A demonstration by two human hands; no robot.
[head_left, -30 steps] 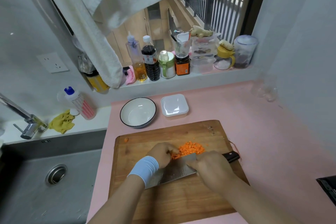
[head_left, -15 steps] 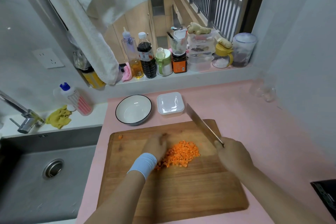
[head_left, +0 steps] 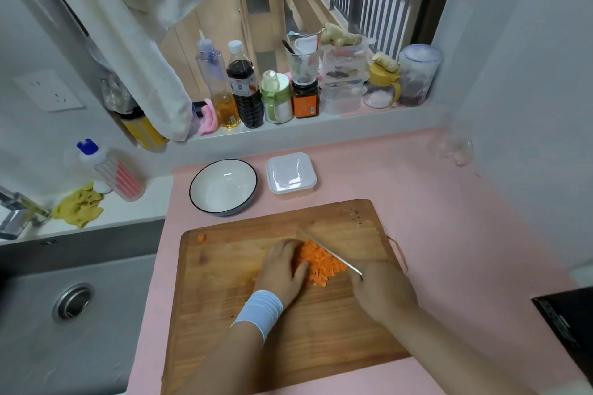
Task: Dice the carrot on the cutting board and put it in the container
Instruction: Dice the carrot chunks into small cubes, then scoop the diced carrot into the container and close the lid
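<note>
A heap of diced carrot [head_left: 321, 261] lies in the middle of the wooden cutting board [head_left: 288, 330]. My left hand [head_left: 282, 269], with a white band on the wrist, rests flat against the heap's left side. My right hand [head_left: 382, 290] grips the handle of a knife [head_left: 330, 253], whose blade stands on edge along the heap's right side. One stray carrot piece [head_left: 201, 237] sits at the board's far left corner. A square plastic container [head_left: 290, 175] with its lid on stands behind the board, beside a white bowl [head_left: 223, 186].
A steel sink [head_left: 73, 305] lies left of the pink counter [head_left: 449, 218], with a tap [head_left: 16, 215] and a yellow cloth [head_left: 78, 207] behind it. Bottles and jars [head_left: 244, 86] line the window sill. A black appliance corner [head_left: 568, 324] shows at the right edge.
The knife, lifted off the board half a second ago, has come down against the right side of the carrot heap. My left hand has closed in on the heap's left side.
</note>
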